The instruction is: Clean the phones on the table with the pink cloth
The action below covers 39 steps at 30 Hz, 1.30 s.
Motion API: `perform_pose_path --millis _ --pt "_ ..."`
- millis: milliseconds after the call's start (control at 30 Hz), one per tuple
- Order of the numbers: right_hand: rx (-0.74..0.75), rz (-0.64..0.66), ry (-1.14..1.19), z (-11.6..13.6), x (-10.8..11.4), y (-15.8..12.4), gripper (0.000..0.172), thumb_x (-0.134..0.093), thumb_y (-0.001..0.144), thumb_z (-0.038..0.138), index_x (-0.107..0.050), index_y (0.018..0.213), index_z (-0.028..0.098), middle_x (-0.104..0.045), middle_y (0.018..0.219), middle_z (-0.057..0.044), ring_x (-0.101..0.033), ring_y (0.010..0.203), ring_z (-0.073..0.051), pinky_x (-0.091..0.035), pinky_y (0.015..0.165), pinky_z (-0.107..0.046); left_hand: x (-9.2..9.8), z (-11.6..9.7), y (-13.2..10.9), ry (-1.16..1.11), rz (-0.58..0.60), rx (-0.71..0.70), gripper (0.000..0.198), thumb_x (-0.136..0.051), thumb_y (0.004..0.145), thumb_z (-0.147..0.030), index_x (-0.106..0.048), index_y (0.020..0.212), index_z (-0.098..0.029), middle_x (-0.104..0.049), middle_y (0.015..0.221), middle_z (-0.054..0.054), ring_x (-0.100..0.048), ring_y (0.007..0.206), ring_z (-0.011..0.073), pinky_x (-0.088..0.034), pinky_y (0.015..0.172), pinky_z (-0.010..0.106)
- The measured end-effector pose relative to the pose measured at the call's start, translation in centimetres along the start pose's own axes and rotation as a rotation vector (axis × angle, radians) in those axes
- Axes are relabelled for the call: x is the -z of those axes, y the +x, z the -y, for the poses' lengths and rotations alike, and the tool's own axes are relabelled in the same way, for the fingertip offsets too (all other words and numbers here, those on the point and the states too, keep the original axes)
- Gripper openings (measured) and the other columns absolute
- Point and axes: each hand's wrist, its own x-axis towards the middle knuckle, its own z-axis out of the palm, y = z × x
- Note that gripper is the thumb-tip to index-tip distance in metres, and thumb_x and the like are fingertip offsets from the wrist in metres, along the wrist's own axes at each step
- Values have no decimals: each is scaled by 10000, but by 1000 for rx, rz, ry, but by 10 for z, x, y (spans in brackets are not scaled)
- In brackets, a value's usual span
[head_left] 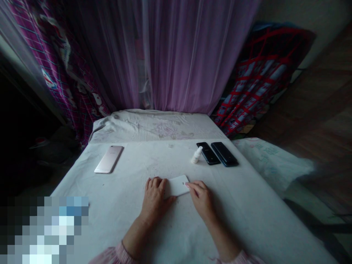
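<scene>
A white phone lies flat on the white-covered table, back side up. My left hand rests on its left end with the fingers curled over the edge and the thumb along its near side. My right hand touches the phone's right end with bent fingertips. Both hands hold the phone down on the cloth.
A pink-gold phone lies at the table's far left. Two black phones lie side by side at the far right, with a small white bottle next to them. A purple curtain hangs behind the table.
</scene>
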Motion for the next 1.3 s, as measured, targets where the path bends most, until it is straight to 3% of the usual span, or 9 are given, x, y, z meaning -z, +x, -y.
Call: perform_pose_path --millis 133,400,667,767,900,1100,1300 --pt "-15 9 8 -1 6 -7 271 -487 867 224 -755 902 209 -666 845 -80 -643 780 -172 -524 714 -264 -2 2 1 -15 4 -9 533 -756 693 -377 -550 1153 -206 -566 1073 86 -528 1063 286 -307 1058 531" --pt "-50 34 -94 -1 -21 51 244 -525 792 167 -766 806 207 -686 799 -69 -641 740 -173 -523 713 -272 -1 2 0 7 -12 -18 515 -749 704 -383 -550 1149 -215 -562 1068 79 -531 1047 280 -313 1051 521" --pt "24 4 -95 1 0 4 297 -470 869 196 -752 956 230 -672 887 -69 -635 813 -168 -506 751 -259 -4 2 -3 0 -38 -23 551 -726 725 -421 -536 1191 -197 -578 1116 104 -517 1087 298 -315 1043 538" --pt "4 34 -150 2 6 2 278 -494 852 174 -755 929 231 -677 888 -60 -639 805 -166 -495 744 -250 -3 13 -8 -11 -56 -44 626 -730 711 -461 -518 1232 -186 -570 1175 130 -499 1144 325 -307 1040 563" --pt "-16 62 -245 7 7 14 295 -485 844 139 -752 933 226 -679 914 -56 -631 826 -163 -473 748 -241 6 28 -16 -7 -59 -25 557 -729 710 -427 -549 1183 -194 -583 1171 123 -506 1140 328 -301 1039 570" --pt "-24 127 -414 30 1 34 275 -513 848 111 -744 948 223 -685 937 -57 -598 857 -187 -437 756 -261 13 30 -17 -44 -41 -7 500 -719 718 -416 -583 1154 -214 -602 1158 104 -517 1131 313 -285 1051 563" --pt "144 222 -409 75 -28 33 231 -545 860 123 -740 923 230 -677 866 -74 -569 844 -213 -429 744 -299 15 27 -15 -57 -16 25 499 -727 719 -417 -589 1156 -221 -607 1169 96 -509 1155 308 -273 1067 551"
